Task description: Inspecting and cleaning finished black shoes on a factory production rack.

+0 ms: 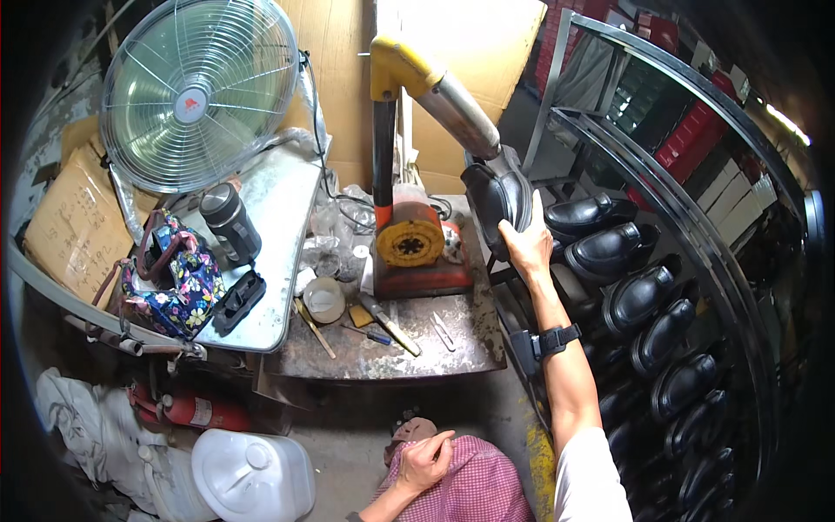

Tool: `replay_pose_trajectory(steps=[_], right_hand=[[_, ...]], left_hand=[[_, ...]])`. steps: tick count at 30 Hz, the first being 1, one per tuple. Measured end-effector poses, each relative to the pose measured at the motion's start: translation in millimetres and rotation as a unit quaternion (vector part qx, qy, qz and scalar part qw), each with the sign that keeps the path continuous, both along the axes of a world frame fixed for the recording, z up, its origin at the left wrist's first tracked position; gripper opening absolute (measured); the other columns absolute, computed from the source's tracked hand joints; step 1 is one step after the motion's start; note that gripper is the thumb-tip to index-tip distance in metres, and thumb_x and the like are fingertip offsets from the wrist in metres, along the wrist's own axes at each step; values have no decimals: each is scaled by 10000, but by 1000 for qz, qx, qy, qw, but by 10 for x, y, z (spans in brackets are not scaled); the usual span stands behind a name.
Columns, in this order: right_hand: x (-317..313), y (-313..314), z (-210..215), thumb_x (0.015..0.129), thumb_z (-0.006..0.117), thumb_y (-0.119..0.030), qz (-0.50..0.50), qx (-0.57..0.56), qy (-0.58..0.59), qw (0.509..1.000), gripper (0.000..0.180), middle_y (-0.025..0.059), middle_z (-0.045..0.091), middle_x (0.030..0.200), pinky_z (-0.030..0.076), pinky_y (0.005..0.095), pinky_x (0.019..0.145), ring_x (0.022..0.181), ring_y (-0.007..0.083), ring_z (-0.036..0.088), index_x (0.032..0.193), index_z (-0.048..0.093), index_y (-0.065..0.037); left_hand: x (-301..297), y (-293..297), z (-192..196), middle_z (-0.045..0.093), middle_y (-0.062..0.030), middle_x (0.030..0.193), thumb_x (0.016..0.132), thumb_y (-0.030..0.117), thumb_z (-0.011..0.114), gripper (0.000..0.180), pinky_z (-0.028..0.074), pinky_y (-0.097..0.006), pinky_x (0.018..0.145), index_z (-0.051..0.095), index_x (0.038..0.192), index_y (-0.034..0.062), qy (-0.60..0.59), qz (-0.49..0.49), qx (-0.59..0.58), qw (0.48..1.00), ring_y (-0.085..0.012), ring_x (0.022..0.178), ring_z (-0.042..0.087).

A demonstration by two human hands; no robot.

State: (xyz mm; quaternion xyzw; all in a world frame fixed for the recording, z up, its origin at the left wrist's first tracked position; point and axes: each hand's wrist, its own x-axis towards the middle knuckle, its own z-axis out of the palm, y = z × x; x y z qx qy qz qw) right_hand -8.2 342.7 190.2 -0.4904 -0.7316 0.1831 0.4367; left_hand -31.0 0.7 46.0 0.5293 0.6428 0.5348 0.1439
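Note:
My right hand [529,244] reaches forward and grips a black leather shoe [497,196], thumb on its side. The shoe sits right below the mouth of a metal nozzle [461,113], which slants down from a yellow elbow pipe [402,65] on a red-and-yellow blower [409,244]. Whether shoe and nozzle touch, I cannot tell. My left hand [426,461] rests on a red checked cloth [478,487] over my lap, its fingers curled in, with nothing visible in them.
A rack of black shoes [639,291] stands to the right. On the worn bench [435,361] lie a tape roll [324,300], snips [444,331] and a brush [391,326]. Leftward are a fan [196,96], a flask [230,222], a floral bag [178,283] and a white jug [252,478].

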Motion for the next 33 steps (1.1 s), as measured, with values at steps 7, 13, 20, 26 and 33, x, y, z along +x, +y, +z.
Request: replay_pose_trajectory(steps=[7, 13, 20, 26, 33], right_hand=[[-116, 113, 172, 646, 605, -349, -15, 1, -47, 999, 879, 265, 612, 824, 465, 416, 748, 803, 378, 607, 1377, 204, -72], [-139, 143, 213, 645, 614, -345, -38, 1, -53, 998, 878, 271, 610, 824, 460, 411, 757, 811, 385, 604, 1369, 215, -50], [343, -695, -111, 667, 663, -264, 19, -34, 35, 999, 822, 267, 604, 917, 471, 346, 746, 819, 310, 623, 1344, 275, -9], [814, -1766, -663, 690, 661, -101, 122, 9, 138, 983, 787, 233, 607, 971, 475, 303, 751, 844, 196, 610, 1342, 243, 38], [961, -2944, -790, 733, 591, 0, 273, -148, 233, 922, 753, 217, 480, 1200, 413, 331, 908, 1071, 245, 516, 1352, 166, 56]], left_hand=[[10, -18, -39, 650, -77, 688, 776, 64, 570, 135, 497, -276, 517, 629, 885, 11, -4, 3, -17, 1000, -191, 588, 634], [20, -54, -22, 657, -71, 664, 793, 54, 542, 140, 505, -252, 534, 635, 878, -7, 5, 7, -6, 1000, -154, 574, 643], [15, -114, -15, 654, -72, 665, 786, 45, 538, 135, 500, -262, 541, 637, 865, -3, 21, 21, -2, 1000, -174, 584, 641], [-40, -96, 24, 638, -119, 906, 854, 114, 524, 345, 491, -255, 693, 470, 1173, -4, -167, -11, -72, 983, -175, 789, 633], [-7, 87, 110, 490, -95, 1189, 833, 394, 576, 642, 400, -293, 895, 358, 1262, -30, -589, -14, -72, 805, -186, 1002, 519]])
